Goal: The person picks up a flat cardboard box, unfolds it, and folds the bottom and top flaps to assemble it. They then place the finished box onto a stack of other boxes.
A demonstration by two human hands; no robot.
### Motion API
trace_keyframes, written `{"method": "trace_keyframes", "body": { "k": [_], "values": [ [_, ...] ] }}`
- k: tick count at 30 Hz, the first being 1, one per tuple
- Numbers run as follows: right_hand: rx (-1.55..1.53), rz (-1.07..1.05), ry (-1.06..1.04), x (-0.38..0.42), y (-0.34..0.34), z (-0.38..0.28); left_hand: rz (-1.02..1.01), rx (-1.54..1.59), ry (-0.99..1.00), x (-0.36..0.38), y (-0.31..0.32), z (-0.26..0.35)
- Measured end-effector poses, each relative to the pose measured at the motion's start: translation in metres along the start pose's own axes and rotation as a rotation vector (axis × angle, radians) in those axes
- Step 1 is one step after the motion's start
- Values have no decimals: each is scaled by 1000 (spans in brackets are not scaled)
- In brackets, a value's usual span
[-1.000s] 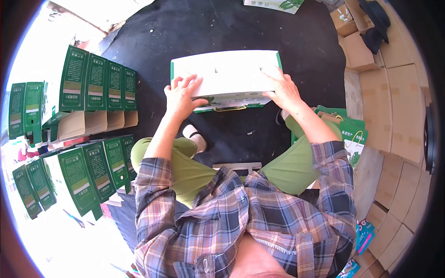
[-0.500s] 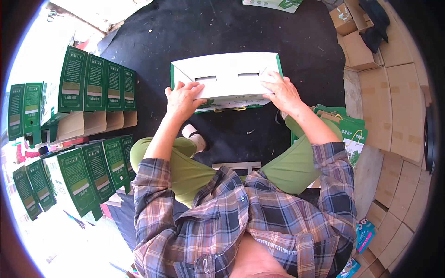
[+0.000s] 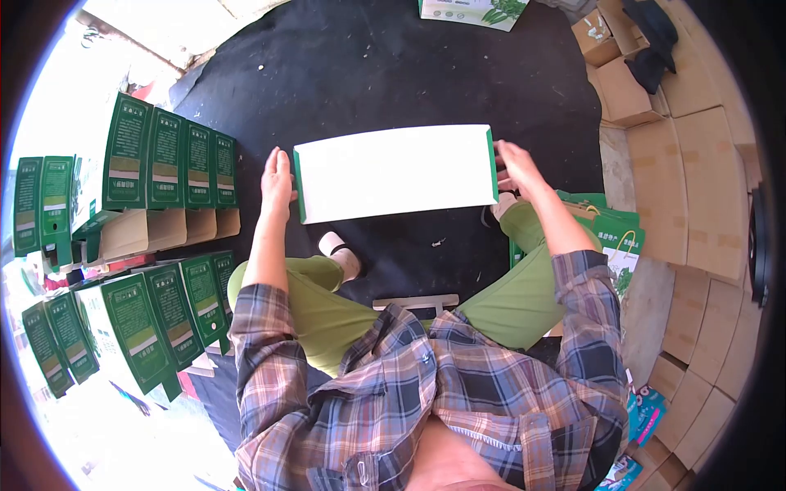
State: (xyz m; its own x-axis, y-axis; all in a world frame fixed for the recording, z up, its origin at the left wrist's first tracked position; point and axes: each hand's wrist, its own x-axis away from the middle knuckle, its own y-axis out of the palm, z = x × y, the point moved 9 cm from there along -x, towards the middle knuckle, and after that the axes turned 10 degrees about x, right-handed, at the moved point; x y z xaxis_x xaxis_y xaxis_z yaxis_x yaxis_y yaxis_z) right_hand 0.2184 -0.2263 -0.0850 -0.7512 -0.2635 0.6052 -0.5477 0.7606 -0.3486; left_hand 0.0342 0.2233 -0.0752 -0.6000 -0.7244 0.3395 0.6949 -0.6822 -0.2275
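A carton [image 3: 395, 173] with a plain white face turned up and green edges lies between my two hands, over the black ground sheet. My left hand [image 3: 278, 178] is beside its left end, fingers stretched out straight, with a fingertip right at the green edge. At the right end, my right hand [image 3: 519, 170] has its fingers extended and apart, their tips close against the green side. Neither hand is wrapped round the carton. Its printed side and slotted face are hidden.
Green printed cartons [image 3: 168, 159] stand in rows at the left. Another printed carton [image 3: 475, 11] sits at the far edge. Green bags with yellow handles [image 3: 618, 237] lie by my right knee. Brown cardboard boxes [image 3: 712, 192] are stacked along the right.
The carton has turned so its plain white face is up instead of the slotted one, and sits slightly nearer me. My hands have moved from its near edge to its two ends.
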Motion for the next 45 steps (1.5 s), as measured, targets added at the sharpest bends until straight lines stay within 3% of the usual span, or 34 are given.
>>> {"method": "trace_keyframes", "body": {
  "k": [2, 6, 9, 10, 11, 13, 14, 16, 20, 22, 25, 28, 32, 36, 39, 42, 45],
  "values": [
    [126, -75, 106, 1, 15, 10, -267, 55, -308, -9, 19, -44],
    [100, -96, 191, -2, 19, 21, -368, 235, -443, 4, 38, -53],
    [71, -64, 92, 13, 11, -10, -368, 367, -332, 17, 39, -15],
    [26, 0, -51, 11, 4, -21, -371, 366, -332, 17, 39, -12],
    [-19, 63, -194, 12, -3, -31, -389, 514, -176, 14, 38, 7],
    [-196, 93, -254, 23, -12, -43, -427, 673, 34, 10, 27, 29],
    [-371, 123, -316, 29, -20, -50, -458, 652, 71, 5, 22, 26],
    [-412, 83, -380, 23, -33, -53, -348, 764, 47, 12, 17, 31],
    [-300, 151, -208, 22, -40, -38, -288, 489, -115, 31, 29, 27],
    [-277, 106, -161, 16, -35, -27, -298, 315, -202, 18, 34, -13],
    [-88, -23, -7, 6, -12, 1, -368, 279, -318, 22, 37, -42],
    [79, -114, 13, 1, 6, 22, -408, 250, -374, 29, 36, -52],
    [244, -103, 123, -13, 17, 49, -381, 147, -406, 28, 31, -59],
    [312, -137, 101, -7, 18, 40, -332, -131, -267, 16, 28, -48],
    [365, -85, 87, -2, 10, 23, -284, 21, -180, 12, 29, -27],
    [299, -12, -31, 0, 4, 8, -442, 65, -101, 11, 36, -14],
    [232, -50, -72, 6, 7, -3, -465, 43, -119, 21, 41, -12]
  ]
}}
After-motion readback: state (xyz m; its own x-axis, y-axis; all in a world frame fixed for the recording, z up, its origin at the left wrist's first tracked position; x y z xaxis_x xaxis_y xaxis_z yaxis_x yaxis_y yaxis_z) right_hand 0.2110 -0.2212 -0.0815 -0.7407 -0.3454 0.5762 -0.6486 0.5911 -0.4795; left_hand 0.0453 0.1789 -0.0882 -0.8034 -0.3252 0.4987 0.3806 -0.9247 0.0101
